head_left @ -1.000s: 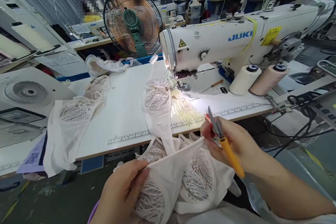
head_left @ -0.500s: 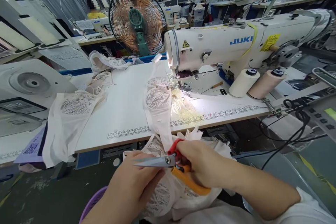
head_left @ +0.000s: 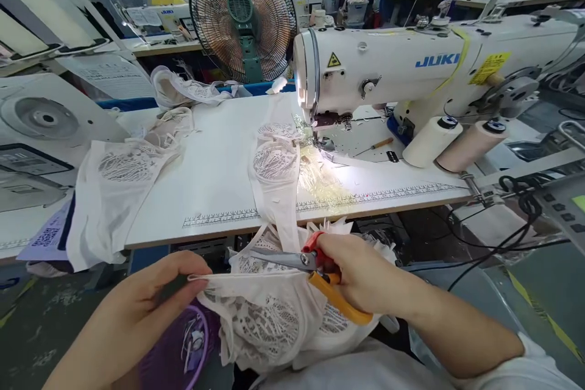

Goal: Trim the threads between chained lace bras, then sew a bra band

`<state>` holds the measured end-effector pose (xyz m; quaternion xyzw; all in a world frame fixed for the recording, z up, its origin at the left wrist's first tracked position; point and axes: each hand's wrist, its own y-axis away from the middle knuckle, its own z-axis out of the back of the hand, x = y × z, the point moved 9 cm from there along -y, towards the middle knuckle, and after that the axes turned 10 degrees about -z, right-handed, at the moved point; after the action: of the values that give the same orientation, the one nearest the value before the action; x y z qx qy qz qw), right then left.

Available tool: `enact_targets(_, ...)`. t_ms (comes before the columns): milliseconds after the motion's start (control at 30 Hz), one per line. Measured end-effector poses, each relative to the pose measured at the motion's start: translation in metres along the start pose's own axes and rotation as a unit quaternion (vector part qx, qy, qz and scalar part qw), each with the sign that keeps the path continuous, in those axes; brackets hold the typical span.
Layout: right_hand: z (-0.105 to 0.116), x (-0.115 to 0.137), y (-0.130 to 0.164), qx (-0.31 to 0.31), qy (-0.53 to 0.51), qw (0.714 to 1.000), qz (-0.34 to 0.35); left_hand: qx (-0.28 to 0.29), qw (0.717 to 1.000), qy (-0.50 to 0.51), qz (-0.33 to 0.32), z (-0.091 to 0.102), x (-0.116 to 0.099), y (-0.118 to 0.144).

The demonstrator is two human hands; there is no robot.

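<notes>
My left hand (head_left: 146, 308) pinches the left end of a white lace garment piece (head_left: 265, 317) and pulls its top edge taut over my lap. My right hand (head_left: 361, 274) grips scissors (head_left: 315, 271) with red and orange handles. Their blades point left, just above the stretched edge. A chain of joined white lace pieces (head_left: 274, 177) runs from my lap up over the table edge to the needle of the white JUKI sewing machine (head_left: 411, 73).
More lace pieces (head_left: 114, 189) hang over the white table (head_left: 214, 177) at the left. Two thread cones (head_left: 450, 140) lie by the machine. A fan (head_left: 242, 12) stands behind. A purple basket (head_left: 178, 347) sits below my left hand. Other people work far back.
My left hand has moved left, drawing the lace edge out taut. The scissors stay in my right hand, blades still pointing left; a second ago they pointed up.
</notes>
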<state>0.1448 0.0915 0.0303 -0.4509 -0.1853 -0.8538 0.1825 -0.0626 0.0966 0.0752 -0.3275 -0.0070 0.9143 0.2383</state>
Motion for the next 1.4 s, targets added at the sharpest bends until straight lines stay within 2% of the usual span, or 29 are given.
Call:
enact_targets(133,-0.010,-0.014,0.005,0.037,-0.048,0.996,-0.071,-0.039,0.995,0.082,0.050,-0.004,-0.004,-0.004)
enact_targets(300,-0.030,-0.028,0.020,0.137,-0.081,0.982,-0.105,-0.118,0.981,0.143,0.060,-0.020,-0.019,-0.015)
enact_targets(367,-0.021,-0.033,0.021,0.115,-0.033,0.987,-0.105,-0.162,0.974,0.155,0.041,-0.026,-0.026,-0.019)
enact_targets(433,-0.005,-0.029,0.018,0.058,0.020,0.995,-0.075,-0.178,0.969,0.170,0.006,-0.036,-0.036,-0.024)
enact_targets(500,0.013,-0.018,0.015,-0.003,0.013,0.999,-0.039,-0.169,0.969,0.179,-0.031,-0.048,-0.047,-0.029)
enact_targets(567,0.029,-0.006,0.011,-0.061,-0.038,0.997,-0.010,-0.162,0.969,0.172,-0.075,-0.056,-0.059,-0.036)
enact_targets(667,0.041,0.010,0.004,-0.111,-0.116,0.987,0.026,-0.158,0.966,0.158,-0.130,-0.063,-0.075,-0.043)
enact_targets(867,0.038,0.021,-0.010,-0.120,-0.183,0.975,0.029,-0.133,0.973,0.146,-0.119,-0.069,-0.077,-0.045)
enact_targets(1067,0.033,0.020,-0.013,-0.119,-0.241,0.961,0.068,-0.184,0.975,-0.003,-0.127,-0.066,-0.077,-0.030)
enact_targets(1133,0.032,0.021,-0.013,-0.117,-0.241,0.961,0.073,-0.175,0.978,0.029,-0.108,-0.069,-0.073,-0.031)
enact_targets(1233,0.032,0.022,-0.013,-0.123,-0.237,0.961,0.072,-0.139,0.977,0.151,-0.049,-0.076,-0.063,-0.038)
enact_targets(1333,0.031,0.021,-0.014,-0.117,-0.229,0.964,0.062,-0.094,0.957,0.273,0.014,-0.085,-0.056,-0.043)
enact_targets(1400,0.030,0.019,-0.015,-0.108,-0.223,0.967,0.054,-0.067,0.944,0.320,0.038,-0.091,-0.055,-0.044)
